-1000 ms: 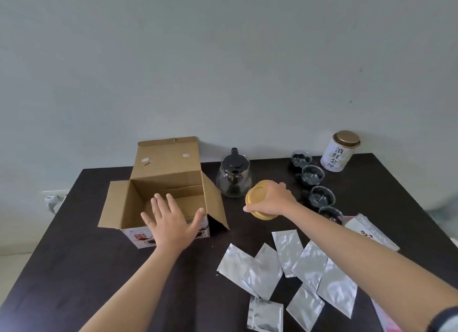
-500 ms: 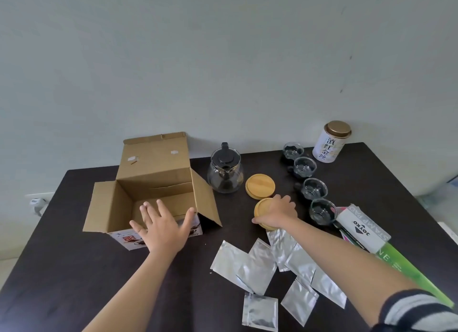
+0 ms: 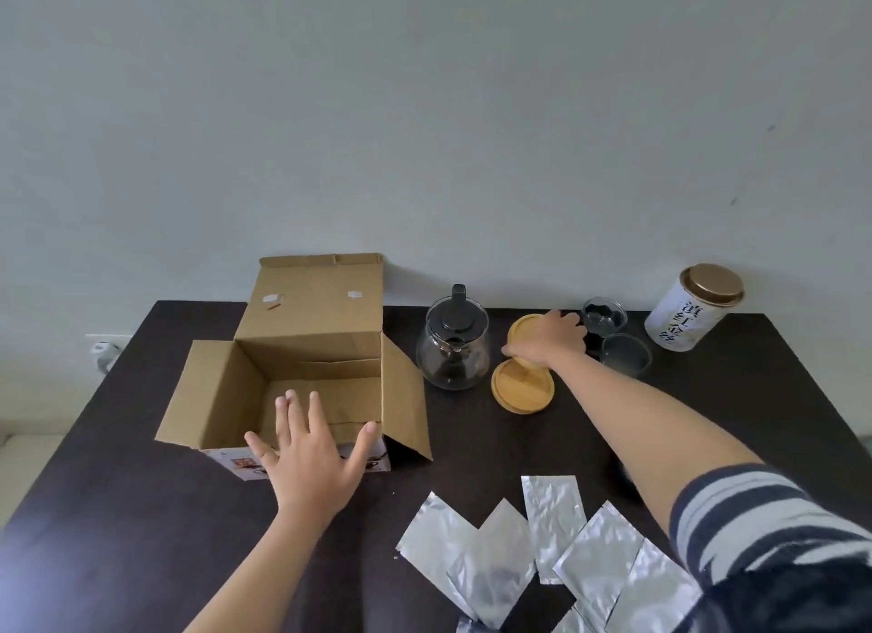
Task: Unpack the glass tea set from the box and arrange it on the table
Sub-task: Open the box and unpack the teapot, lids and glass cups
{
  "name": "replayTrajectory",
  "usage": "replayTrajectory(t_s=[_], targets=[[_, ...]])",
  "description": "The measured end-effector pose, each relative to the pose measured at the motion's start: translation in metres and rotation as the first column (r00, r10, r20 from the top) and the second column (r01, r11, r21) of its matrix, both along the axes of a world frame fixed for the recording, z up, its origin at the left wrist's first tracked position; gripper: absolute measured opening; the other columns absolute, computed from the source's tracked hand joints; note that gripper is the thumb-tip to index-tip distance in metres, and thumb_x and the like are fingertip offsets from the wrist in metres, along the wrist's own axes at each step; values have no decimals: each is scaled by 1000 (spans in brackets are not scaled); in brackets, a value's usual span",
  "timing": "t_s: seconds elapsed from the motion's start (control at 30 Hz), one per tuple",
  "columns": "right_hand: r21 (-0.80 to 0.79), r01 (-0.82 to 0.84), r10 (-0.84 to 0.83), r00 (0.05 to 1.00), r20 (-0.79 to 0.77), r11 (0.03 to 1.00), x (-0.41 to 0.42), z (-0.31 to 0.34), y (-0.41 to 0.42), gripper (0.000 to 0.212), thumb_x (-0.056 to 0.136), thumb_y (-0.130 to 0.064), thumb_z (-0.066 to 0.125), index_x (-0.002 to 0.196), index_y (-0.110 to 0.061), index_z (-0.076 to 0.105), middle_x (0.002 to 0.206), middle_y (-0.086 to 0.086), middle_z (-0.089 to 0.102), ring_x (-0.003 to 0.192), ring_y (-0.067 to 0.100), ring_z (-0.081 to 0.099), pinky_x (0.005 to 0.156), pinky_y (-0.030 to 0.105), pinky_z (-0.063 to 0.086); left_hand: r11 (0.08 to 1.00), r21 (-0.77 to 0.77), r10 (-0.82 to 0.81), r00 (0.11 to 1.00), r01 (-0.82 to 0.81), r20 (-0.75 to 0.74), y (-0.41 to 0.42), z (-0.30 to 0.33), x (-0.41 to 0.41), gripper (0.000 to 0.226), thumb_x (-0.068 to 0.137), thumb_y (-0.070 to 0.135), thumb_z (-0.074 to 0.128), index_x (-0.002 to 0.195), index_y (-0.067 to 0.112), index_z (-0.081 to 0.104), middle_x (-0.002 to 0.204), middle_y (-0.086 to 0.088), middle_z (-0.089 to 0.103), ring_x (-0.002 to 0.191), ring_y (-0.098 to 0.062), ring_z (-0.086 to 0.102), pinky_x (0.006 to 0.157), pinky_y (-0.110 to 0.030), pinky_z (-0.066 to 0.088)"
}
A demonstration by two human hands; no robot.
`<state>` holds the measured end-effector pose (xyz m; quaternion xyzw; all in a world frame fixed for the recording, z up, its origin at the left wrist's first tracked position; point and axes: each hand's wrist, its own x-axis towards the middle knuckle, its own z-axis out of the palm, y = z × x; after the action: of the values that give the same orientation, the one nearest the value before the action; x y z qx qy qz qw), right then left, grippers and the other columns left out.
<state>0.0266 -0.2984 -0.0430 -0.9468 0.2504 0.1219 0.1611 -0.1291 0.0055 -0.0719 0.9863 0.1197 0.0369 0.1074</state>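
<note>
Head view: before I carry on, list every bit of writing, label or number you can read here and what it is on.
Tea tin: large dark Chinese characters down its white side, seen at an angle; I cannot read them with confidence.
Cardboard box: a colour print on its front panel, mostly hidden behind the left hand; too small to read.
Foil packets: plain silver, no text visible.
Nothing else bears writing.

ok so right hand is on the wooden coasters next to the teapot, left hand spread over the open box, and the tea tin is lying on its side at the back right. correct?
Not quite: the tea tin stands upright with its gold lid on top, as the head view shows. The rest holds: the right hand is on the wooden coasters beside the teapot, and the left hand is spread over the open box.
</note>
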Motion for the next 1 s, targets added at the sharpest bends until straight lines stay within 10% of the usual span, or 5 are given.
replayTrajectory(t_s=[0.7, 1.0], targets=[[24, -13, 12, 999, 46, 1000, 52, -61, -2, 114, 61, -69, 75, 141, -4, 28, 139, 16, 37, 129, 34, 34, 88, 44, 48, 1000, 2, 17, 999, -17, 48, -2, -8, -1, 99, 78, 81, 9, 139, 10, 44, 153, -11, 29, 145, -23, 14, 109, -62, -5], [380, 149, -259, 931, 256, 913, 25, -48, -13, 79, 83, -39, 69, 144, -5, 32, 147, 15, 37, 134, 33, 37, 102, 47, 41, 1000, 5, 15, 999, -15, 44, -2, -5, -3, 98, 78, 81, 10, 142, 13, 39, 155, -10, 24, 146, -25, 9, 109, -57, -10]])
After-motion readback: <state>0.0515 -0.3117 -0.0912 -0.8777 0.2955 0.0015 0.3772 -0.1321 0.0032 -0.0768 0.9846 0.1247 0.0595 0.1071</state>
